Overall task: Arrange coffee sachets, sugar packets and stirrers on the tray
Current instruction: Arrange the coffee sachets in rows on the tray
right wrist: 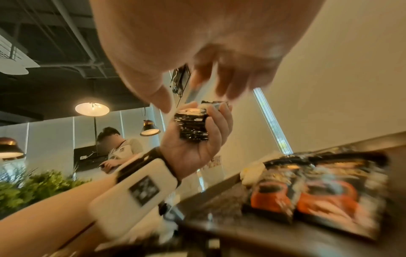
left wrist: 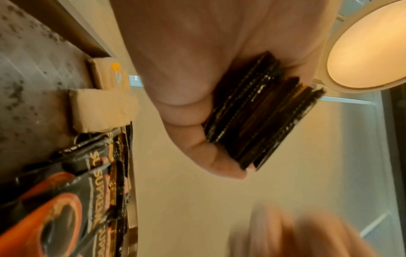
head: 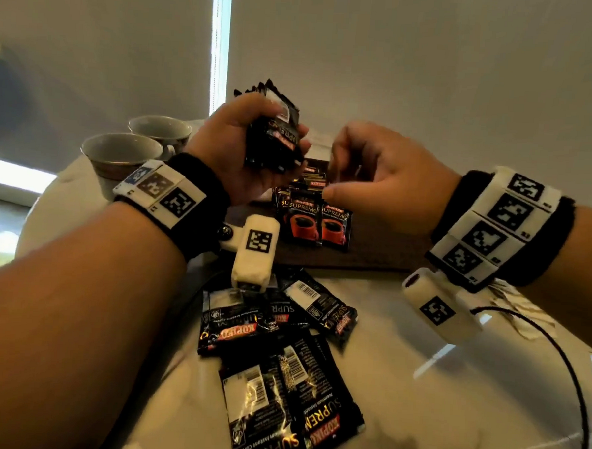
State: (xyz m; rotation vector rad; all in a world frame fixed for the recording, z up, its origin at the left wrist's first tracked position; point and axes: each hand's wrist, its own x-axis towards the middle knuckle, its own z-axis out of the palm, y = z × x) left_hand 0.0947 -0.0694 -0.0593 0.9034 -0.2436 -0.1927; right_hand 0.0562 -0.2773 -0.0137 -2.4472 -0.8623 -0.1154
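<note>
My left hand [head: 282, 127] is raised above the tray and grips a thick stack of black coffee sachets [head: 271, 154], seen edge-on in the left wrist view [left wrist: 263, 113]. My right hand [head: 334, 178] hovers just right of the stack with loosely curled fingers [right wrist: 222, 78] and holds nothing. Below both hands, several sachets [head: 313, 221] with red cups printed on them lie in overlapping rows on the dark tray [head: 371, 259]. More sachets [head: 282, 326] lie loose on the white table in front of the tray. White sugar packets [head: 523, 315] show under my right wrist.
Two empty cups [head: 120, 156] stand at the table's left, behind my left wrist. A black cable [head: 571, 376] loops over the table at the right. Beige packets [left wrist: 103, 109] sit on the tray's far part. A person [right wrist: 118, 149] stands in the background.
</note>
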